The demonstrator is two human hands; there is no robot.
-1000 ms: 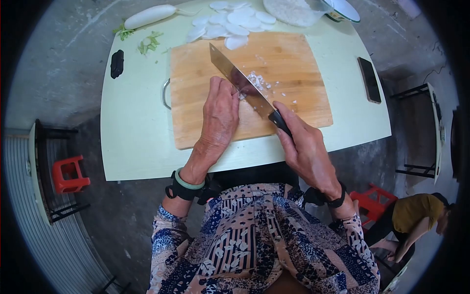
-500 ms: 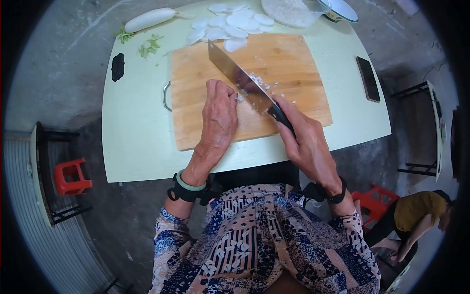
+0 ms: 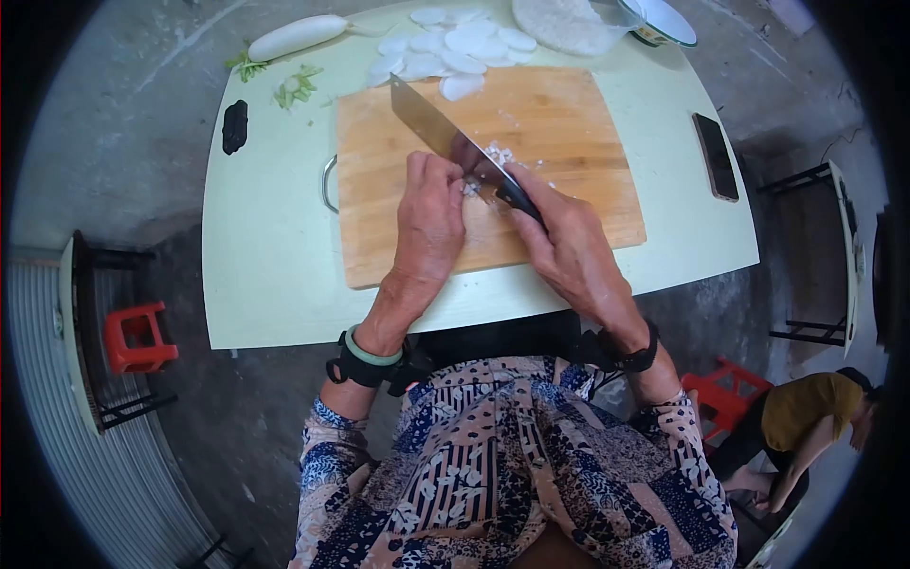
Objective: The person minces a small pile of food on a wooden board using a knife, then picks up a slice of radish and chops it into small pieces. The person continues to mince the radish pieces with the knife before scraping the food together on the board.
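With its fingers wrapped around the black handle, my right hand [image 3: 573,251] holds a kitchen cleaver [image 3: 427,119]. The blade slants up and left across the wooden cutting board [image 3: 569,123]. My left hand [image 3: 431,218] rests on the board, fingers curled and closed close to the blade; what they grip is hidden. Small white chopped bits [image 3: 471,188] lie at its fingertips. On the blade's far side is a little heap of finely chopped white pieces [image 3: 500,154]. Thin round slices of white radish [image 3: 462,86] spread along the board's back edge and behind it.
A whole white radish [image 3: 299,38] lies at the back left, near green leaf trimmings [image 3: 296,87]. A black object [image 3: 235,127] is at left, a phone [image 3: 716,156] at right. A bowl [image 3: 664,21] stands at the back right. Another person [image 3: 801,417] sits at lower right.
My right hand and the cleaver have moved a little up and left, the handle closer to my left hand. The left hand has barely moved, still curled on the board.
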